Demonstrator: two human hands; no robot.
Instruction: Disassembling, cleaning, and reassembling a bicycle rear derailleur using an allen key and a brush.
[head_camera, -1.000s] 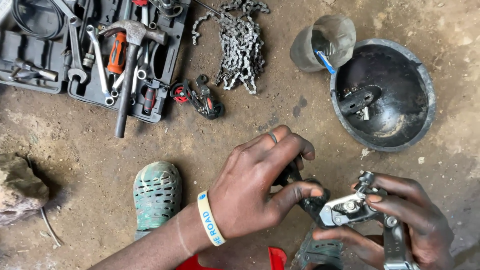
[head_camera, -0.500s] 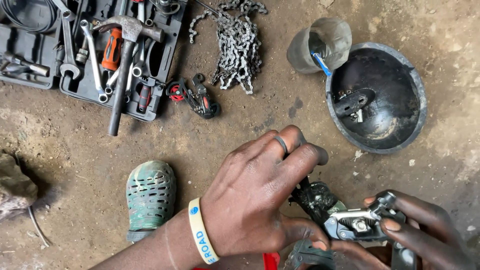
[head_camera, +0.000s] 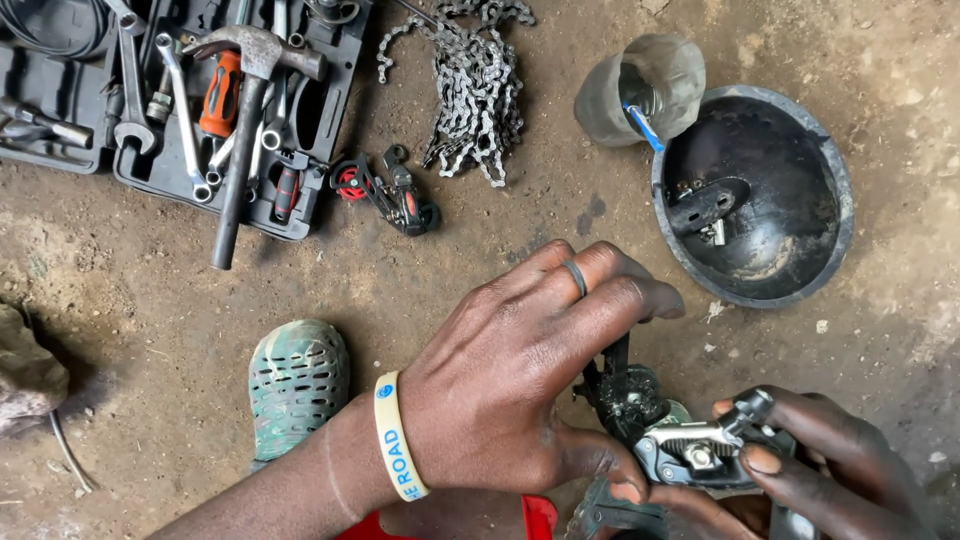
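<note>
Both hands work low in the view, over the dirt floor (head_camera: 480, 270). The left hand (head_camera: 520, 380) arches over a greasy black-and-silver bicycle derailleur (head_camera: 665, 430), its grip closed on the black part, thumb pressed beneath and fingers curled over the top; a dark ring sits on one finger and a pale yellow wristband (head_camera: 398, 450) circles the wrist. The right hand (head_camera: 830, 470) holds the derailleur's silver end from the other side, fingers wrapped shut on it. Just left of the wrist is a green perforated shoe (head_camera: 297, 385). Farther up lie a second derailleur with red parts (head_camera: 388, 190), a loose heap of bicycle chain (head_camera: 470, 85), an open black tool case (head_camera: 150, 100) with spanners and a hammer (head_camera: 245, 130), and a black round bowl (head_camera: 760, 190) beside a cut plastic cup (head_camera: 640, 90).
</note>
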